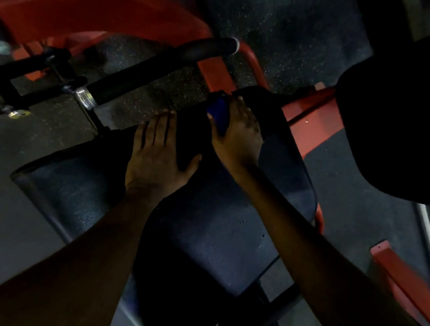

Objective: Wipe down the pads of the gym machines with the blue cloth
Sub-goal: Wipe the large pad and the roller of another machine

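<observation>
A dim gym, seen from above and looking down along my two bare forearms, which reach in from the bottom of the frame.

In the middle lies a broad, dark blue-black vinyl seat pad (pixel 209 246) with rounded corners, its surface faintly shiny. My left hand (pixel 156 159) lies flat on it just left of centre, with the fingers straight and close together, pointing toward the top of the frame, and the thumb spread out to the right. It holds nothing.

My right hand (pixel 237 138) is a little higher and to the right, at the pad's far edge. It grips a small bright blue cloth (pixel 219 115), bunched between thumb and fingers, and the cloth is pressed against the pad there. Only part of the cloth shows on the left side of the hand.

Above the hands, a long black foam-covered roller bar (pixel 164 64) runs diagonally from centre left toward upper centre, with a chrome collar (pixel 86 97) at its lower end. Red painted steel frame tubing (pixel 216 74) crosses behind it, and more red frame shows at the upper left and lower right. A second large dark pad (pixel 411 123) fills the upper right, almost lost in shadow. Under everything is dark speckled rubber flooring (pixel 287 19).
</observation>
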Demonstrator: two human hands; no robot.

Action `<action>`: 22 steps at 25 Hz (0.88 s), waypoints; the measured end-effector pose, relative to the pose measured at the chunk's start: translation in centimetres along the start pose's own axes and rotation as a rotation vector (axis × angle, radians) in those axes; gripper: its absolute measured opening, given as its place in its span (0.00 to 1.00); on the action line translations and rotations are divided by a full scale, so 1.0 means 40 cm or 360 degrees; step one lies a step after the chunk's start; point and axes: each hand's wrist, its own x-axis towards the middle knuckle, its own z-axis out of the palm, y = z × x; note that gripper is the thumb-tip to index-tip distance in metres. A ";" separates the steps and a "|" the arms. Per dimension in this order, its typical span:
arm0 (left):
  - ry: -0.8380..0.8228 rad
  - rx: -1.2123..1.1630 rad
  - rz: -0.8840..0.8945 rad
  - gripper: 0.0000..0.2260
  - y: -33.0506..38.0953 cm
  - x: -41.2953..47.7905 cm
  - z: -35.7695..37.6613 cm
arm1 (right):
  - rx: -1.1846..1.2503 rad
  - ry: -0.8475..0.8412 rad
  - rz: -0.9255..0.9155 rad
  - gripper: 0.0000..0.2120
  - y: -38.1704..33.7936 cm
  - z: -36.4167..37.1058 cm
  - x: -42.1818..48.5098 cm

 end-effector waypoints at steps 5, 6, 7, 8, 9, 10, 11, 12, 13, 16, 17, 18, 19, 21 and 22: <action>-0.0019 -0.0024 -0.0017 0.43 -0.001 -0.001 0.003 | 0.0056 -0.0085 0.0319 0.22 0.027 -0.024 0.110; -0.0032 -0.0028 -0.0016 0.42 -0.004 -0.001 0.002 | 0.0068 0.0009 0.0352 0.22 0.002 -0.008 0.094; -0.0047 -0.0038 -0.0010 0.41 -0.005 -0.003 0.001 | 0.0063 0.0070 0.0309 0.22 -0.026 0.006 0.063; -0.0045 -0.0048 0.0000 0.41 -0.005 -0.002 0.000 | 0.0053 0.0073 0.0183 0.23 -0.045 0.011 0.029; -0.0036 -0.0051 0.0006 0.41 -0.004 -0.001 0.000 | 0.0036 0.0026 0.0022 0.24 -0.046 0.007 0.009; -0.0027 -0.0045 0.0002 0.40 -0.004 0.001 -0.001 | 0.0042 -0.0058 -0.0090 0.25 -0.027 -0.005 0.015; -0.0018 -0.0040 -0.0009 0.40 -0.004 0.002 -0.002 | 0.0042 -0.0136 -0.0106 0.25 0.001 -0.017 0.040; -0.0014 -0.0048 -0.0018 0.40 -0.004 0.001 -0.003 | 0.0029 -0.0177 -0.0029 0.24 0.020 -0.031 0.070; -0.0020 -0.0053 -0.0031 0.40 -0.006 -0.002 -0.003 | 0.0014 -0.0182 0.0092 0.22 0.032 -0.032 0.096; -0.0044 -0.0059 -0.0026 0.40 0.001 0.005 -0.001 | -0.0027 -0.0021 0.0275 0.22 0.019 -0.011 0.113; -0.0058 -0.0085 -0.0034 0.40 0.003 0.004 -0.009 | -0.0013 -0.0017 0.0301 0.23 0.010 -0.009 0.112; -0.0075 -0.0135 -0.0047 0.39 -0.004 -0.003 -0.023 | -0.0001 -0.0027 0.0329 0.23 0.002 -0.012 0.108; -0.0086 -0.0194 -0.0081 0.37 -0.019 -0.018 -0.036 | 0.0000 -0.0045 0.0373 0.24 -0.006 -0.016 0.100; -0.0052 -0.0181 -0.0217 0.34 -0.074 -0.064 -0.054 | -0.0006 -0.0032 0.0408 0.24 -0.054 -0.012 0.067; -0.0011 -0.0105 -0.0264 0.33 -0.105 -0.099 -0.060 | -0.0027 -0.0007 0.0349 0.24 -0.093 -0.003 0.038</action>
